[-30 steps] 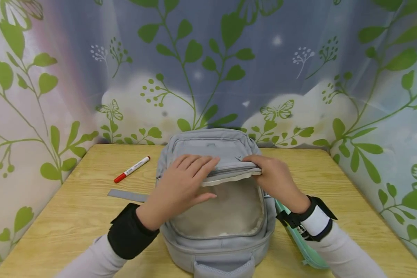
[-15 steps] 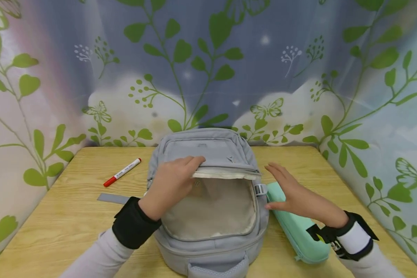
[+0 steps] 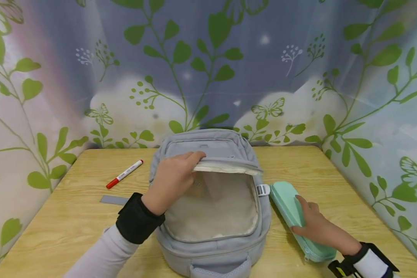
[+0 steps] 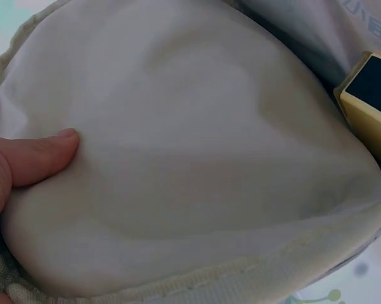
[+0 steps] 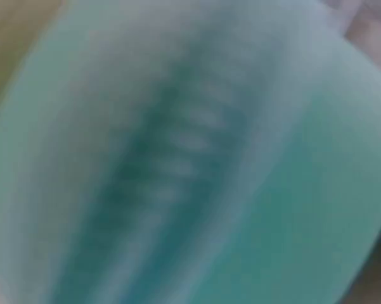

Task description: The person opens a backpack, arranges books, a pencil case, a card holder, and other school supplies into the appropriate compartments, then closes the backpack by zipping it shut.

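A grey backpack (image 3: 208, 247) lies in the middle of the table with its front compartment unzipped, pale lining showing. My left hand (image 3: 172, 179) grips the edge of the compartment's flap (image 3: 229, 164) and holds it raised. In the left wrist view, the thumb (image 4: 41, 155) presses on the pale inner lining (image 4: 196, 139). Right of the backpack lies a mint-green zipped pencil case (image 3: 286, 197). My right hand (image 3: 321, 227) reaches over it, thumb and fingers spread across its upper side. The blurred zip (image 5: 177, 152) of the case fills the right wrist view.
A red-capped marker (image 3: 124, 174) lies at the left, above a grey strap (image 3: 114, 199) stretched along the table (image 3: 73, 224). A yellowish block with a dark face (image 4: 368, 104) shows beside the lining. Behind the table hangs a leaf-patterned curtain (image 3: 201, 77).
My right hand has let go of the flap and moved right and down onto the pencil case. My left hand has taken hold of the flap's edge and lifted it slightly.
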`<move>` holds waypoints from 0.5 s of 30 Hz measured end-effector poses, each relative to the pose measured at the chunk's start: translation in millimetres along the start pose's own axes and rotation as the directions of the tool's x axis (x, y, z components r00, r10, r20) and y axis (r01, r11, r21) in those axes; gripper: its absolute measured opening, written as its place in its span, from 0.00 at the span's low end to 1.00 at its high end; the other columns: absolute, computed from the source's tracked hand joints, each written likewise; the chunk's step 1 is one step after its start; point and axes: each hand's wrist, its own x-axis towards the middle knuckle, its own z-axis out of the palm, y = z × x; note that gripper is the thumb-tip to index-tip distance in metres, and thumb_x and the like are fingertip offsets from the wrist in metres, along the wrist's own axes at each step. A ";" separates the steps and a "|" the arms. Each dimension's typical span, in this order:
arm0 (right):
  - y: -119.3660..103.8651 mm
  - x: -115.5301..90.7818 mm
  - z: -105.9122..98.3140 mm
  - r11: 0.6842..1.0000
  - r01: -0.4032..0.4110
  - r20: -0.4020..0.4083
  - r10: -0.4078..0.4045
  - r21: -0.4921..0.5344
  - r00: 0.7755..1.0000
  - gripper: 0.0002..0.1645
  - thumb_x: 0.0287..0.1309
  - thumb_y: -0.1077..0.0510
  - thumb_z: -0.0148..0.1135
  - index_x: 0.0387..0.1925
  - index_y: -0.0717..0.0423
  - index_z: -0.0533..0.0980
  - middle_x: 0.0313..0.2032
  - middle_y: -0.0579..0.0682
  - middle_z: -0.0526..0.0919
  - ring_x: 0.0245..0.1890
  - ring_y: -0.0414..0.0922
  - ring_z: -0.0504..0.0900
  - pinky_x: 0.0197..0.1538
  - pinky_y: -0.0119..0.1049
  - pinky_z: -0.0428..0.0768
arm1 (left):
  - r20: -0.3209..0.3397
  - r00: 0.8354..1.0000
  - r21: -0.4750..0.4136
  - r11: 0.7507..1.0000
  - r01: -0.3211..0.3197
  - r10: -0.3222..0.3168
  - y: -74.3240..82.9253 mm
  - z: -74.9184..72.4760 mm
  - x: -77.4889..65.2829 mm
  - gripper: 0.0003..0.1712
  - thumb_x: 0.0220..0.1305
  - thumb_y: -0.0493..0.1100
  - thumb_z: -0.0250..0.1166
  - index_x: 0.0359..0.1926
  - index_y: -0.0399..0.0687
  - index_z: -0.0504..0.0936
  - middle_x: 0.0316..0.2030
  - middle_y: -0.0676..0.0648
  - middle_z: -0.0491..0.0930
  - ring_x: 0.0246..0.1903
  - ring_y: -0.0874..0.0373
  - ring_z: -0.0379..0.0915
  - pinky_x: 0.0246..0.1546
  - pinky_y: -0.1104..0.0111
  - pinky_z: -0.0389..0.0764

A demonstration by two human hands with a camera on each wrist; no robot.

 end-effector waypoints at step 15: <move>-85.4 -12.9 -32.1 0.925 0.302 0.284 -0.361 0.232 0.888 0.49 0.70 0.51 0.63 0.79 0.56 0.45 0.72 0.73 0.48 0.67 0.71 0.59 0.55 0.67 0.70 | 0.003 0.999 -0.006 0.999 0.036 -0.036 -3.1 -5.5 3.7 0.19 0.56 0.23 0.70 0.49 0.37 0.83 0.38 0.40 0.86 0.14 0.55 0.70 0.13 0.67 0.60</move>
